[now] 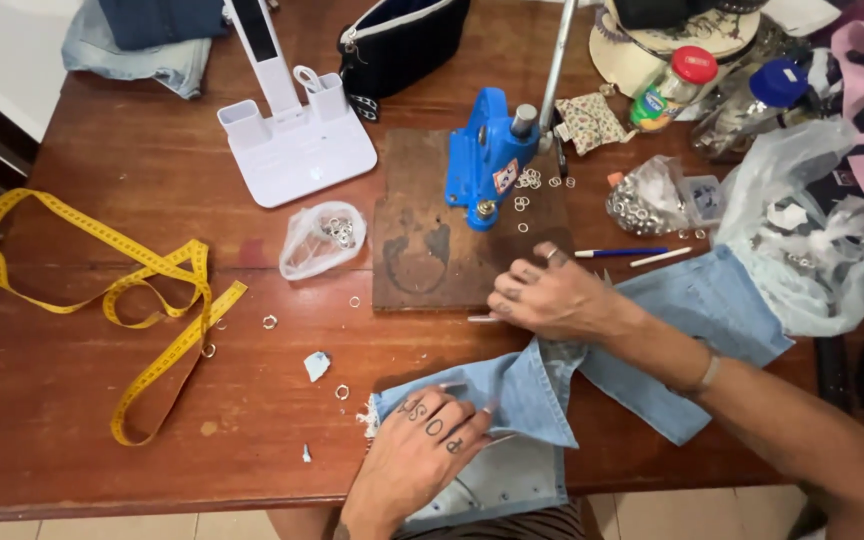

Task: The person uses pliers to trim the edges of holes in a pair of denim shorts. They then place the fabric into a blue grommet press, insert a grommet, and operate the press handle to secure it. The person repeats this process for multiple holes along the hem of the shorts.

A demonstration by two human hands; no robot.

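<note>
Currently light-blue denim garment [542, 385] lies at counter [72, 400] front edge: soft, floppy, light. Left hand [427, 445] flat, pinning it; right hand [542, 295] pressing fold. Best gripped at hems.

Light-blue denim garment [692, 305] lies folded and rumpled across the table's near edge.
</note>
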